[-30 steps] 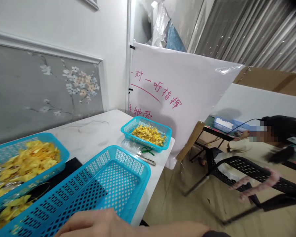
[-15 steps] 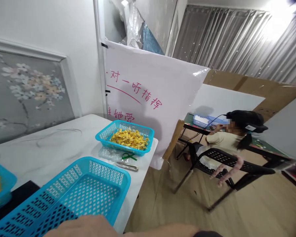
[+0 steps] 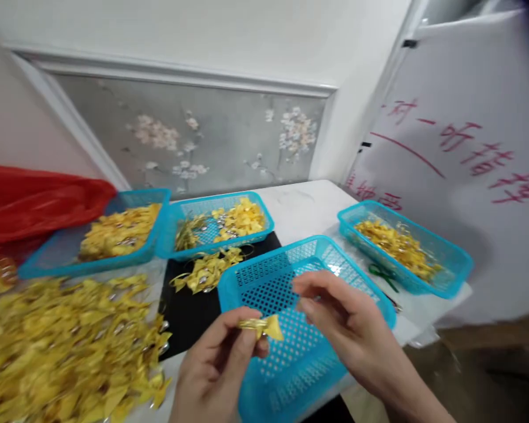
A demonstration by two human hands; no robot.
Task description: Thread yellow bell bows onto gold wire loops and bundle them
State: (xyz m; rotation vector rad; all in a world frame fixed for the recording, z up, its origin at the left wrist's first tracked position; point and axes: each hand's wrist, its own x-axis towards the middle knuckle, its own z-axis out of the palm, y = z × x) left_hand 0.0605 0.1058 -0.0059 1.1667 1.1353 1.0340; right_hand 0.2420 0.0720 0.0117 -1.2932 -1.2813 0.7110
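Note:
My left hand pinches a small yellow ribbon bow, with gold-coloured strands running along it, between thumb and forefinger. To its right my right hand hovers with curved fingers and a gap between thumb and forefinger; I see nothing in it. Both hands are above an empty blue plastic basket. Behind it lies a small heap of yellow bows on a black mat. A large pile of yellow bows with silvery bits covers the table on the left.
Along the back stand a blue basket of bows and gold strands, and another basket partly under red cloth. At right are a blue basket of yellow pieces and a green ribbon. A white sheet with red writing hangs behind.
My view has swung left from the room and seated person to the table. Both hands now show over the empty basket, the left one with a bow.

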